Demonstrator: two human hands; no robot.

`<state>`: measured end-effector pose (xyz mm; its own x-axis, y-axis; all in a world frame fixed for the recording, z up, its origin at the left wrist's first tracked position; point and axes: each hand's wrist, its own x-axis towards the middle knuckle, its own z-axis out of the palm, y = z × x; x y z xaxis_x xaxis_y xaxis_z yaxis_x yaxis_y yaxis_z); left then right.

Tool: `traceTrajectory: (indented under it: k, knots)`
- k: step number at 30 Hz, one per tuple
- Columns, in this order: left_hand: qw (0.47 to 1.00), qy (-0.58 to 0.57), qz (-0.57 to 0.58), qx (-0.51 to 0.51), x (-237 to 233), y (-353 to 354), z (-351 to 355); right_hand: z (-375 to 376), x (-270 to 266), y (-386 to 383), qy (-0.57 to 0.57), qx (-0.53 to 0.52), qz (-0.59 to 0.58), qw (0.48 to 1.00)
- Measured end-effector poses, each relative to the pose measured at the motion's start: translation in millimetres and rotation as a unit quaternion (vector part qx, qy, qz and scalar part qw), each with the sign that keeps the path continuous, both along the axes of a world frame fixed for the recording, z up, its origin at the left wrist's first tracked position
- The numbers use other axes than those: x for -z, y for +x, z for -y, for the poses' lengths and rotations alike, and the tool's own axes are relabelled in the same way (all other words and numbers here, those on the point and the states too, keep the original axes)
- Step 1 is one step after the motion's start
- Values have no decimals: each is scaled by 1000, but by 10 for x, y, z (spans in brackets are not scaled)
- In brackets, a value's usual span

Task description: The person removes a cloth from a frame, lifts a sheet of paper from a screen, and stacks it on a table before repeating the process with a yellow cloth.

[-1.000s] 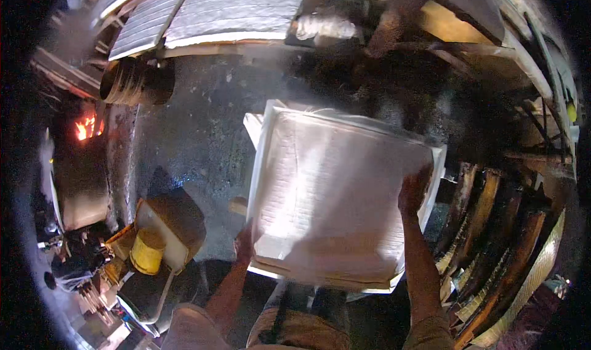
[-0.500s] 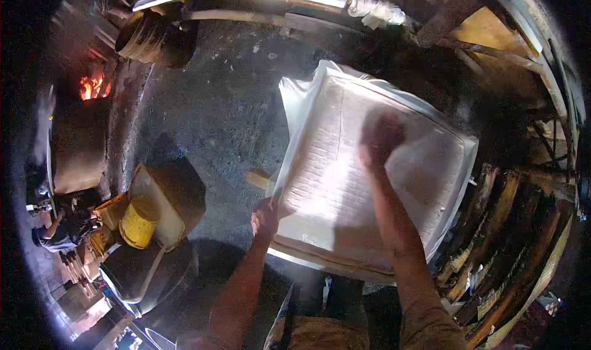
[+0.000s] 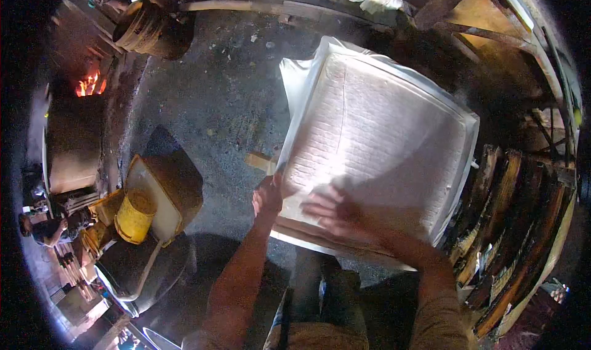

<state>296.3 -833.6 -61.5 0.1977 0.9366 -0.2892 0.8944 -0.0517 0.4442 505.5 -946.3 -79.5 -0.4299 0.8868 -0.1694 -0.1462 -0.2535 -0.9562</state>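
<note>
Shallow cloth-lined tray (image 3: 473,131) sits right in front of the person, skewed, one corner toward the far side. Pale sheet (image 3: 400,113) fills it nearly rim to rim. Left hand (image 3: 268,196) is clamped on the tray's left rim, near the close corner. Right hand (image 3: 332,210) holds nothing: fingers apart, flat over the near-left part of the sheet, motion-blurred. Can't tell from here if the palm is touching or just above.

Notes on the hand pass, my read:
- Left hand placement looks right. It braces the side the right hand is working on. Firm hold, no lifting, or the tray may rock. A wood block (image 3: 260,161) pokes out by the left rim; can't see what carries the weight.
- Right hand: flat palm, light even pressure. Fingertips digging in would probably mark the sheet; it looks soft.
- Left half shows rows of ridges, and a long crease (image 3: 344,107) runs down from the far edge. Those spots deserve slow, overlapping strokes.
- Go easy close to the rim. Dragging there could pull the white cloth (image 3: 295,82), which hangs loose in a flap at the far-left corner.
- Glare on the middle and the shadow on the near-right part hide relief. Judge by feel too.
- Elbow room: dark slats (image 3: 514,227) stand close on the right, yellow bucket (image 3: 134,214) is well off left.
</note>
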Motion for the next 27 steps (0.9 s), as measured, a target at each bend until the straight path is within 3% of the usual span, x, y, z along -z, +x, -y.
traceTrajectory:
  k: [1, 2, 3, 4, 5, 6, 7, 8, 10, 13, 14, 15, 17, 18, 20, 22, 23, 24, 25, 27]
  knots:
    - [999, 3, 16, -31, -10, 14, -1, -32, 136, 207, -155, 55, -125, 978]
    - [1000, 12, 21, -20, -56, 25, -2, -331, -66, 460, -15, 41, 161, 986]
    - [999, 15, 23, -15, -92, 43, -12, -638, -284, 712, 88, 27, 448, 889]
    - [999, 19, 26, -10, -141, 68, -27, -950, -656, 893, 250, 7, 775, 580]
    - [999, -21, 1, -44, -195, 119, -51, -1014, -411, 1240, 186, 139, 666, 709]
    - [995, -61, -23, -77, -230, 145, -70, -1052, -374, 1472, 278, 189, 748, 572]
    - [995, -62, -24, -77, -249, 148, -78, -1124, -145, 1631, 268, 277, 746, 543]
    - [995, -62, -21, -75, -260, 148, -79, -1185, -115, 1611, 267, 276, 746, 544]
    - [995, -65, -22, -71, -237, 128, -70, -1298, -101, 1380, 180, 381, 727, 542]
    - [994, -73, -22, -76, -216, 124, -71, -1180, -161, 540, 190, 256, 719, 618]
    - [993, -80, -32, -85, -266, 145, -79, -1024, -195, 238, 109, 168, 648, 735]
    - [991, -87, -41, -93, -298, 159, -76, -741, -215, -25, 221, 150, 593, 760]
    - [996, -55, -24, -70, -117, 67, -21, -271, -423, -235, 339, 50, 518, 784]
    - [999, -22, -10, -48, -94, 52, -16, -160, -565, -206, 347, -30, 503, 791]
    - [997, -39, -22, -58, -75, 58, -32, -21, -274, 147, 391, -53, 513, 762]
    - [995, -59, -36, -70, -165, 104, -52, -211, -656, 661, 371, -7, 508, 778]
    - [994, -69, -11, -85, -265, 134, -58, -307, -444, 810, 187, 10, 574, 797]
    - [992, -79, 14, -100, -313, 154, -53, -316, -466, 1029, 256, 156, 541, 786]
    - [992, -80, 13, -99, -232, 130, -44, -366, -262, 1317, 327, 143, 666, 655]
    - [997, -35, -31, -63, -62, 61, -31, -563, -258, 1486, 196, 262, 724, 607]
